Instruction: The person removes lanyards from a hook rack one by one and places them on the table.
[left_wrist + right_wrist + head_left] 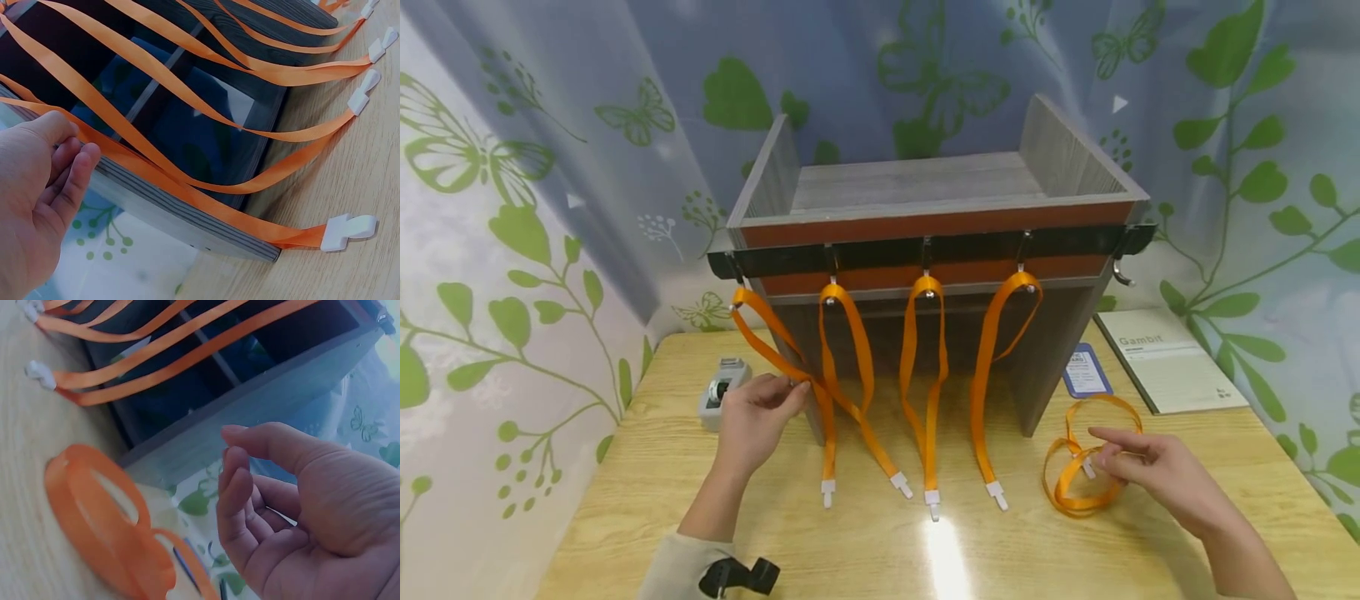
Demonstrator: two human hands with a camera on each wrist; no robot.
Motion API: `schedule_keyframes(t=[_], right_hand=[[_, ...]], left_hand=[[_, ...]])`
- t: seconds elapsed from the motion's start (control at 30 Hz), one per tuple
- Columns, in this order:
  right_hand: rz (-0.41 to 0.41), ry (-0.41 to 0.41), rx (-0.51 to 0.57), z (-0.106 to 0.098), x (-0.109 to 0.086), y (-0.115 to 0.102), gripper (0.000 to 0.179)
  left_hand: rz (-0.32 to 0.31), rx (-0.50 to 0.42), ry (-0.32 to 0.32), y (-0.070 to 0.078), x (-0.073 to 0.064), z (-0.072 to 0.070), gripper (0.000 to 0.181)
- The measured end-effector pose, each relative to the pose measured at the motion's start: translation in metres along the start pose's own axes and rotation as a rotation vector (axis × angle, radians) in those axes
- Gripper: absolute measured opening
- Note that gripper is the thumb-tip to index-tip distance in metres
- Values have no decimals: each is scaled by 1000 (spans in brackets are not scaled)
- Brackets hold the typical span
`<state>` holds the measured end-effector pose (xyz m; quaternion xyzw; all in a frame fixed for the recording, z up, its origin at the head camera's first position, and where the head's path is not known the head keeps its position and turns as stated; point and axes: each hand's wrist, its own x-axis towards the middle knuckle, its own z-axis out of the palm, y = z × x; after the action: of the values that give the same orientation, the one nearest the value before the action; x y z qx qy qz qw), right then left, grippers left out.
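Several orange lanyards with white plastic clips hang from hooks on a black rail (pixel 880 252) along a grey wooden shelf unit (pixel 925 183). My left hand (pixel 763 412) pinches the leftmost lanyard (pixel 767 321) below its hook, where its two strands come together. In the left wrist view, that lanyard (pixel 231 219) runs past the fingertips along the shelf's side edge to its clip (pixel 347 232). My right hand (pixel 1161 471), fingers loosely bent, is over a loosely coiled orange lanyard (pixel 1067 500) on the table. The right wrist view shows nothing between those fingers and the coil (pixel 94 512) beside them.
A bare hook (pixel 1122 273) sits at the rail's right end. Right of the shelf lie a blue-edged card (pixel 1086 371) and a notebook (pixel 1176 358). A small grey device (pixel 722 392) stands left of it. A patterned curtain (pixel 880 75) hangs behind the wooden table (pixel 850 550).
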<state>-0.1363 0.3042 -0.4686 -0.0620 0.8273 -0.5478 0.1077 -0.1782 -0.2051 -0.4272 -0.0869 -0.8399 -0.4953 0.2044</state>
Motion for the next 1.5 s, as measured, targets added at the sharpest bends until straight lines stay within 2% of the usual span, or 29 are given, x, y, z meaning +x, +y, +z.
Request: schedule_keyframes(t=[0.13, 0.3, 0.53, 0.77, 0.97, 1.13, 1.3, 1.5], right_hand=[[-27, 40, 0, 5, 3, -12, 43], [-70, 85, -50, 13, 10, -31, 44], [-146, 79, -69, 26, 25, -55, 43], [-188, 89, -50, 41, 34, -76, 43], [-277, 78, -12, 56, 44, -87, 42], [-274, 127, 32, 68, 53, -98, 46], [-248, 186, 22, 77, 62, -110, 45], [-300, 185, 48, 86, 71, -114, 37]], left_hand=[[20, -16, -9, -1, 1, -2, 12], [20, -15, -9, 0, 0, -3, 13], [2, 8, -8, 1, 0, -1, 10], [2, -35, -14, -2, -1, -1, 9], [19, -46, -7, -3, -1, -2, 10], [16, -51, -8, -1, 0, -3, 12], [11, -44, -25, -2, 1, -4, 12], [11, -25, -29, -5, 0, -3, 14]])
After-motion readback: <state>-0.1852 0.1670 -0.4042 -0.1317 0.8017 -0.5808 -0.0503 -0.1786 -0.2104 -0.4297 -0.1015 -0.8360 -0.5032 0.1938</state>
